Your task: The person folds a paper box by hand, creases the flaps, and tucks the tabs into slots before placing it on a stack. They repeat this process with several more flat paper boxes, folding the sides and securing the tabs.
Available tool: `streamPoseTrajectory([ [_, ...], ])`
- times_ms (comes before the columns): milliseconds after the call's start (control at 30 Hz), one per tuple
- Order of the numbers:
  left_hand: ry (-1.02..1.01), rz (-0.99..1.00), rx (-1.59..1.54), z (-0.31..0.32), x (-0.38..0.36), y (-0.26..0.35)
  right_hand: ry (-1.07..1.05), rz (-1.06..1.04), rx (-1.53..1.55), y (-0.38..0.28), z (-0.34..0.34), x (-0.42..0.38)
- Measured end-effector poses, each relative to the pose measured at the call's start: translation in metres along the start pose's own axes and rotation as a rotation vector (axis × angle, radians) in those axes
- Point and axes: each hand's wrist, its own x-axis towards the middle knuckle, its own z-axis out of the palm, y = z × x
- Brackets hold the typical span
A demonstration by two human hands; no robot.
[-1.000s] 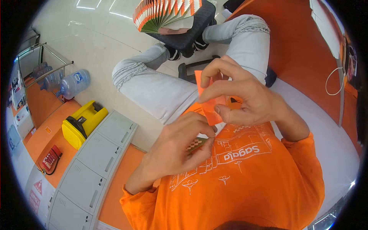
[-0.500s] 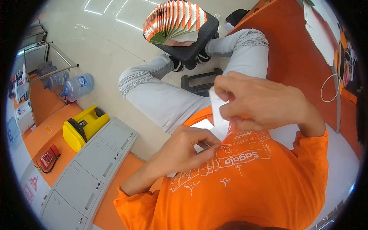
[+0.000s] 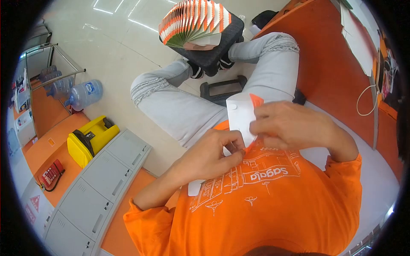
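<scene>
Orange shirt fabric with a white line print fills the near part of the view, and just above it both hands meet in front of the chest. Left hand has its fingers closed in a pinch on the lower edge of a folded paper piece, white with a small orange corner showing at its top. Right hand grips the same paper from the other side, fingers curled over its right edge, so the piece stands roughly upright between the two hands, held above the lap. A second white scrap peeks out below the left wrist against the shirt. Beyond the hands lie the person's legs in pale jeans, bent over a shiny floor. To the left stand a grey cabinet, a yellow box and, further off, a water bottle lying on its side. Farthest away, a dark stool carries a fanned stack of orange and white folded papers. An orange bench runs along the right.
</scene>
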Motion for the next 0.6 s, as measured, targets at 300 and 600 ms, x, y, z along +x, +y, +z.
streamPoseTrajectory([
  [300, 0.080, 0.042, -0.273, -0.005, 0.017, -0.032, 0.384, 0.082, 0.074, 0.006, 0.013, 0.000],
  [600, 0.062, 0.022, -0.085, -0.011, 0.027, -0.025, 0.593, 0.204, 0.444, 0.016, 0.037, -0.006],
])
